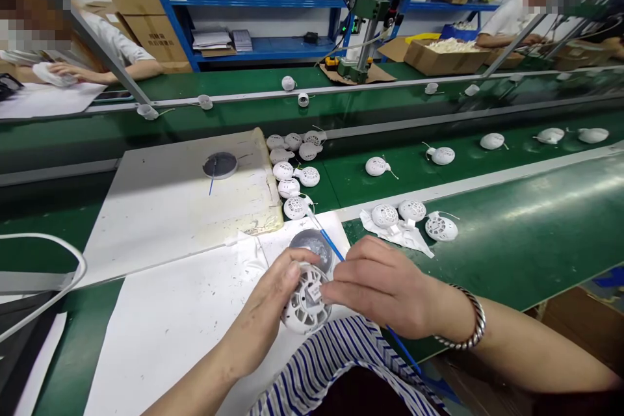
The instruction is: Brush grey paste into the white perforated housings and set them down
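Note:
My left hand (273,299) is closed around the edge of a white round slotted housing (303,313), tilted so its openwork face is up. My right hand (385,286) grips a thin blue stick (332,244), whose pale tip points away from me; the stick's other end comes out below the hand. The right fingertips also touch a small white block (314,292) at the housing's middle; whether they pinch it is hidden. Just beyond the housing sits a round grey dish (312,244) with whitish residue, on white paper (160,331).
Similar housings (295,208) cluster beside a stained white board (170,188) bearing another grey dish (220,166). More lie along the green conveyor (341,175) and on crumpled tissue (404,239) at right. A white cable (58,244) curves at left. Two people work across the line.

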A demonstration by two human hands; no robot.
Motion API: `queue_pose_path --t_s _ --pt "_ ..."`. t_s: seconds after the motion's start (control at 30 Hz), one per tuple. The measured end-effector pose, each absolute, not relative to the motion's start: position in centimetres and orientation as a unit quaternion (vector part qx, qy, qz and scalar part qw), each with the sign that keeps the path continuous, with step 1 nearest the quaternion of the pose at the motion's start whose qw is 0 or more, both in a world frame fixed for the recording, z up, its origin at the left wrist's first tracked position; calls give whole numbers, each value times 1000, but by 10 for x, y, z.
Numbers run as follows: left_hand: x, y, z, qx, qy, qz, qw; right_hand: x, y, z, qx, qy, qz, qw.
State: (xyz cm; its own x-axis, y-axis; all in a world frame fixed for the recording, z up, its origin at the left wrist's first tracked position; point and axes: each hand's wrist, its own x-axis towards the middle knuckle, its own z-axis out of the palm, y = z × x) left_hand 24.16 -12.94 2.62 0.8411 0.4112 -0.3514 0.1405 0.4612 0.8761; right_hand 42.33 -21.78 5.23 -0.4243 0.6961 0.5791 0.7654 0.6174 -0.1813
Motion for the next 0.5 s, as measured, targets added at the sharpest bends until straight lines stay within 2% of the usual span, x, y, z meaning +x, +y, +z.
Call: queue_pose_path --t_s 0.17,0.37,0.5 --pt "244 -137 27 479 282 144 819 409 -220 33 -482 -789 -60 376" --pt "241 -136 25 500 311 168 790 413 -227 35 -468 -832 -78 288" --pt "242 -134 22 480 299 164 808 415 -231 31 -471 -841 -100 247"
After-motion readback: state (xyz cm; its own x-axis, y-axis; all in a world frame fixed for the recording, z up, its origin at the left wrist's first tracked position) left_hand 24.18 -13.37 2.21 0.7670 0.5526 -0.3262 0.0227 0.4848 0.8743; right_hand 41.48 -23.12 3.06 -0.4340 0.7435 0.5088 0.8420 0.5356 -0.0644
